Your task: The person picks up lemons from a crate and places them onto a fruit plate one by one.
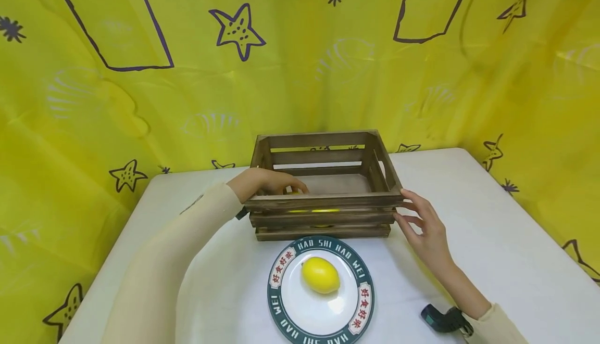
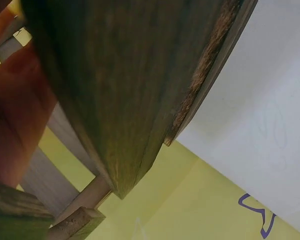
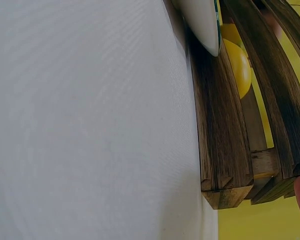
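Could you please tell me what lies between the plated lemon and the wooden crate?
The head view shows part of the plate, including its green rim, between lemon and crate.

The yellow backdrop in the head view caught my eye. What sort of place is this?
Probably a staged recording corner: a starfish-patterned yellow backdrop hangs right behind a white table, and a dark device sits at the person's right wrist.

This looks like a curtained booth: yellow star-printed sheeting (image 1: 300, 89) hangs behind and beside a white table (image 1: 497, 229).
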The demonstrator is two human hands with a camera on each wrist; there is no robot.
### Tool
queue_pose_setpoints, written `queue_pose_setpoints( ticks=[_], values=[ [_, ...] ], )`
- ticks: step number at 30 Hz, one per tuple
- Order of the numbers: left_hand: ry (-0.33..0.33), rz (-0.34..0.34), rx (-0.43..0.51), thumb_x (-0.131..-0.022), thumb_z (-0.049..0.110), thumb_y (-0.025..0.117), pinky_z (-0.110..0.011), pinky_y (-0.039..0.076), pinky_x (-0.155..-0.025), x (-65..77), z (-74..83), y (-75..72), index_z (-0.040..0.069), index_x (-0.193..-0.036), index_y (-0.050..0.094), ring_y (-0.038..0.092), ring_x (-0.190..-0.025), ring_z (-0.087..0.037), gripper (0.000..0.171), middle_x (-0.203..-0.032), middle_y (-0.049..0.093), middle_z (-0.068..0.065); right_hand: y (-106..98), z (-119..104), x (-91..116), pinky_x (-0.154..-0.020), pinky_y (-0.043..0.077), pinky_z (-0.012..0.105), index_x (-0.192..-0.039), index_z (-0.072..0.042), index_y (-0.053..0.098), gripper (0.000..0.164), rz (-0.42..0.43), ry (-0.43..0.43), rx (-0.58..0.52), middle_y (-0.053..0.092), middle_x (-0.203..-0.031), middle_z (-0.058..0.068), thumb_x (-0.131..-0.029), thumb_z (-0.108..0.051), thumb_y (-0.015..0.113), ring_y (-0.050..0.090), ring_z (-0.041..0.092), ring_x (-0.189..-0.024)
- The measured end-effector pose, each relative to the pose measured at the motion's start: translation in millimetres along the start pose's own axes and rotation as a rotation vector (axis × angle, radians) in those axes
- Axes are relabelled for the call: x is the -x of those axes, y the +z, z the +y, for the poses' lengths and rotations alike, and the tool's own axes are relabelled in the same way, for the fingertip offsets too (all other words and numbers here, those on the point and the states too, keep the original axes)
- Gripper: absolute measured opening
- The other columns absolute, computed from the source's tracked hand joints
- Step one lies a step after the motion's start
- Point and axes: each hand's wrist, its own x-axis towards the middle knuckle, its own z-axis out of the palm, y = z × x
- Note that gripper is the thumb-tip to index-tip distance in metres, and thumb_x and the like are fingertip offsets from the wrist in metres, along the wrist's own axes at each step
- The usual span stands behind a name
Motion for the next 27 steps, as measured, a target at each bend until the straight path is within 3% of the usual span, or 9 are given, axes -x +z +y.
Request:
queue_pose_setpoints(
  ticks=[8,13,17,27],
  values=[
    [0.102,0.161,-0.053,-0.087,-0.02,0.052,-0.039,0.042,-0.107,0.9,2.4,1.8,0.016,-0.14,0.051,0.043,-0.127,-0.029,0.064,-0.146,0.045,-0.01,0.3,2.3,0.7,-0.079,0.05,0.008,-0.129,0.013,0.05,0.08,0.007,-0.02,-0.017,0.054,-0.132,0.0,-0.056,0.041,0.065,0.058,0.0,-0.109],
    [0.158,0.252,-0.143,-0.09,-0.004,0.063,-0.036,0.046,-0.103,1.0,1.4,0.9,0.013,-0.142,0.05,0.049,-0.123,-0.027,0.056,-0.142,0.049,-0.009,0.5,1.7,0.8,-0.079,0.05,0.008,-0.13,0.012,0.05,0.08,0.002,-0.02,-0.004,0.054,-0.132,0.0,-0.057,0.04,0.066,0.057,-0.002,-0.11],
    [0.202,0.373,-0.186,-0.088,0.008,0.072,-0.038,0.049,-0.099,6.9,5.1,1.3,0.012,-0.14,0.052,0.051,-0.116,-0.027,0.056,-0.135,0.053,-0.012,1.4,1.7,1.5,-0.079,0.049,0.007,-0.13,0.012,0.05,0.08,0.004,-0.022,0.01,0.054,-0.131,0.002,-0.057,0.039,0.067,0.057,-0.003,-0.11],
    [0.234,0.532,-0.155,-0.084,0.016,0.078,-0.04,0.05,-0.096,13.6,7.5,4.5,0.015,-0.138,0.054,0.05,-0.112,-0.027,0.059,-0.128,0.053,-0.012,0.1,-0.1,0.9,-0.078,0.049,0.007,-0.131,0.011,0.05,0.079,0.005,-0.016,0.02,0.055,-0.129,0.003,-0.059,0.038,0.067,0.056,-0.005,-0.108]
  ],
)
